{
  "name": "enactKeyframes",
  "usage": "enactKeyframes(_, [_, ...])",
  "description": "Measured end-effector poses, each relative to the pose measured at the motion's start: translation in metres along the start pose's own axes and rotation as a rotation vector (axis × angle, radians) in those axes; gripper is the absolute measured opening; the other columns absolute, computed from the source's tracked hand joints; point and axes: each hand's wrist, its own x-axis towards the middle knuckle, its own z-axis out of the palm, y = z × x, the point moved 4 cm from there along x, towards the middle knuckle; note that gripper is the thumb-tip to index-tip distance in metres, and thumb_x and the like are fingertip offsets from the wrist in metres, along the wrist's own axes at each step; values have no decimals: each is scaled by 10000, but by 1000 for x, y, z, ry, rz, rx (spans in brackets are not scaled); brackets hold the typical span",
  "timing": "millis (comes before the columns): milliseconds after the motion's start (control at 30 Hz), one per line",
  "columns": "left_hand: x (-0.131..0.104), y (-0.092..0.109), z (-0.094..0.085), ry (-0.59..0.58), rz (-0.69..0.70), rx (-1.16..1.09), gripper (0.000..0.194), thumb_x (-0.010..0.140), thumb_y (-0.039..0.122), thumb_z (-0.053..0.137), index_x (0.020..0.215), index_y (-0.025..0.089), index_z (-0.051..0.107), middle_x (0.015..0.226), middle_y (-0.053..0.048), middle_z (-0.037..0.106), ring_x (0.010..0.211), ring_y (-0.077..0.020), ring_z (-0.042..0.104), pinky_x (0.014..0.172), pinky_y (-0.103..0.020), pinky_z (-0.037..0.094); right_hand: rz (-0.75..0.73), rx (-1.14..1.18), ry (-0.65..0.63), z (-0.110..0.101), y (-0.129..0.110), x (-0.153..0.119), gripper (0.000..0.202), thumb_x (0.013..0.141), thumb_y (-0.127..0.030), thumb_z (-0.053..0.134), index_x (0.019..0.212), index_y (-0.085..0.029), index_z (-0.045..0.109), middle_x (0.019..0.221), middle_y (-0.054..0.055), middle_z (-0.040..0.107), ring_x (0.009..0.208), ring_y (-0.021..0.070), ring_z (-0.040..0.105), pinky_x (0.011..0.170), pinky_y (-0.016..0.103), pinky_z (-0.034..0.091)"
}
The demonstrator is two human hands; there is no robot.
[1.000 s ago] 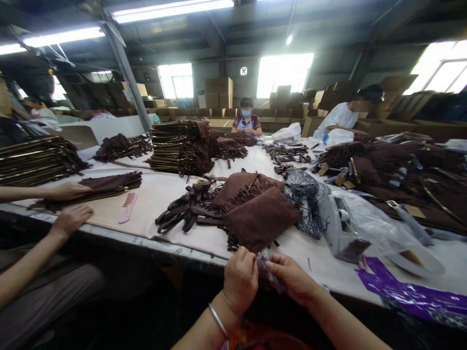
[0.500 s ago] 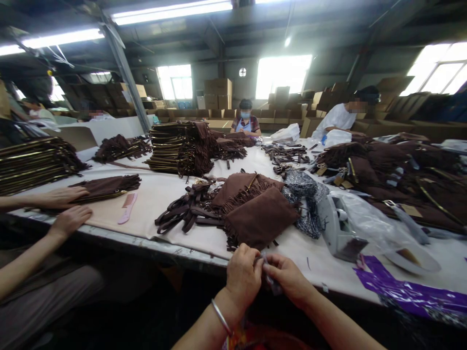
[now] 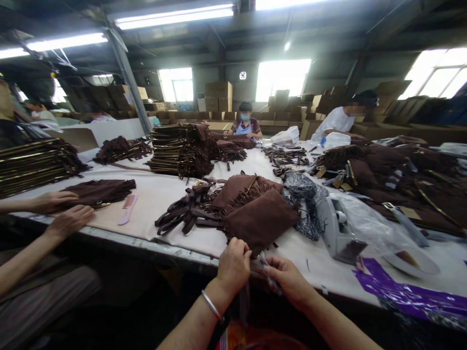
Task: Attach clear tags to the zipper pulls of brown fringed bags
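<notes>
My left hand (image 3: pixel 234 265), a silver bangle on its wrist, is closed in a pinch at the table's front edge. Below it hangs a dim, dark strap (image 3: pixel 245 301), whose upper end the fingers hide. Close by on the right, my right hand (image 3: pixel 288 281) pinches a crumpled strip of greyish plastic wrap (image 3: pixel 269 273) between thumb and fingers. Just beyond both hands lies a brown fringed bag (image 3: pixel 260 216), with a bundle of dark brown straps (image 3: pixel 184 206) at its left. Black-and-white speckled material (image 3: pixel 304 204) touches its right side.
A tape dispenser (image 3: pixel 337 228) stands on the right, near purple plastic (image 3: pixel 404 289). Brown bags (image 3: pixel 419 180) are heaped behind it. At left, a co-worker's hands (image 3: pixel 69 214) rest on a fringed bag (image 3: pixel 100 191) by a pink comb (image 3: pixel 128 209). Bag stacks (image 3: pixel 178 148) rise farther back.
My left hand has moved left, away from my right hand, and a gap shows between them. The dark strap now shows below it. The co-worker's bag at left has been shifted and turned.
</notes>
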Motion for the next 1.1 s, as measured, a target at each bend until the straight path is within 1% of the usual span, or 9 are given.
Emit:
enactKeyframes(167, [-17, 1, -2, 32, -98, -191, 165, 890, 247, 489, 754, 193, 564, 799, -46, 599, 771, -183, 555, 709, -310, 404, 7, 52, 5, 0, -1, 1, 482, 687, -506, 749, 963, -129, 629, 503, -64, 521, 410, 64, 397, 409, 188, 301])
enactKeyframes(233, [-29, 6, 15, -100, -184, -357, 266, 906, 365, 483, 744, 186, 594, 741, -47, 621, 708, -179, 572, 658, -304, 410, -2, 43, 5, 2, -1, 1, 468, 691, -502, 743, 950, -127, 636, 540, -46, 551, 433, 74, 428, 427, 196, 322])
enactKeyframes(367, [-46, 8, 57, -379, -589, -832, 447, 862, 571, 474, 826, 149, 617, 709, -62, 643, 592, -174, 599, 543, -287, 444, -69, -145, 99, 8, -6, -5, 375, 765, -494, 650, 907, -148, 659, 706, 27, 649, 607, 155, 577, 561, 254, 446])
enactKeyframes(433, [-47, 8, 68, -367, -708, -1010, 484, 812, 611, 526, 853, 137, 614, 692, -47, 624, 578, -166, 593, 522, -277, 454, -193, -378, 162, 13, -13, -14, 287, 825, -432, 581, 900, -171, 675, 814, 58, 670, 774, 209, 618, 713, 305, 492])
enactKeyframes(567, [-43, 5, 74, -246, -741, -1121, 443, 763, 574, 614, 850, 140, 612, 654, -3, 575, 518, -116, 514, 471, -225, 387, -435, -699, 138, 19, -24, -33, 211, 886, -291, 502, 965, -210, 680, 982, 83, 645, 961, 233, 590, 897, 347, 466])
enactKeyframes(667, [-44, 3, 79, -231, -717, -1073, 320, 824, 478, 567, 837, 159, 584, 641, 13, 552, 493, -100, 464, 484, -230, 377, -442, -738, 183, 7, -30, -34, 221, 906, -293, 495, 996, -223, 684, 1026, 84, 645, 990, 231, 593, 907, 345, 463])
enactKeyframes(800, [-42, 2, 73, -72, -447, -721, 220, 892, 291, 455, 715, 180, 525, 648, -5, 537, 591, -134, 482, 595, -274, 404, -431, -771, 250, -7, -48, -22, 253, 929, -338, 481, 983, -217, 697, 1012, 82, 663, 983, 231, 604, 894, 349, 458])
enactKeyframes(933, [-45, 5, 65, -30, -246, -517, 238, 943, 259, 359, 899, 174, 577, 877, -92, 627, 798, -200, 564, 752, -346, 441, -395, -855, 135, 3, -52, -11, 198, 896, -252, 521, 896, -211, 715, 907, 60, 667, 884, 208, 620, 825, 325, 472])
enactKeyframes(1100, [-51, 4, 61, -35, -119, -322, 277, 963, 258, 314, 957, 177, 579, 959, -127, 618, 891, -231, 570, 841, -392, 442, -436, -994, 169, 12, -45, -12, 220, 876, -184, 504, 757, -195, 689, 804, 50, 624, 780, 194, 596, 732, 314, 459])
